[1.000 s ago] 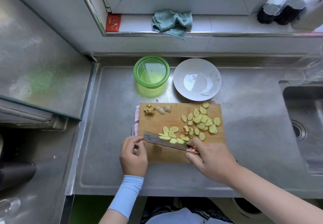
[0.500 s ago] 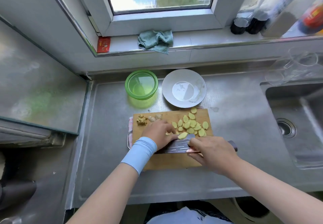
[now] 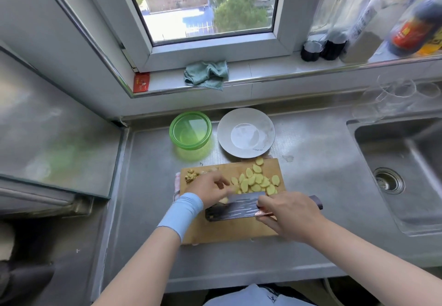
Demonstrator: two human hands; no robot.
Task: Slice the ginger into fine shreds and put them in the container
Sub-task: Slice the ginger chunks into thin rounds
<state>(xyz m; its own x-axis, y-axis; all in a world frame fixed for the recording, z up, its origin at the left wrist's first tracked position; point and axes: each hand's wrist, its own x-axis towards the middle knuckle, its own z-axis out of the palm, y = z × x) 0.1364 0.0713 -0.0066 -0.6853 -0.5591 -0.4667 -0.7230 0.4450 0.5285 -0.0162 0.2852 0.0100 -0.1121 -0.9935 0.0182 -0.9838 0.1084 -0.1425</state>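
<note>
Several yellow ginger slices lie in a heap on the far right part of the wooden cutting board. Ginger peel scraps sit at the board's far left corner. My right hand grips a dark cleaver by its handle, the blade lying nearly flat over the board. My left hand, blurred, reaches over the blade's far edge and touches the slices with loosely bent fingers. Beyond the board stand a green container and a white plate, both empty.
The steel counter runs to a sink on the right. Clear glasses stand behind the sink. A teal cloth and bottles sit on the windowsill. A glass stove cover lies to the left.
My left hand moved from the board's left edge up onto the ginger slices. The cleaver turned flatter, and the slices were gathered into a tighter heap. The camera tilted upward.
</note>
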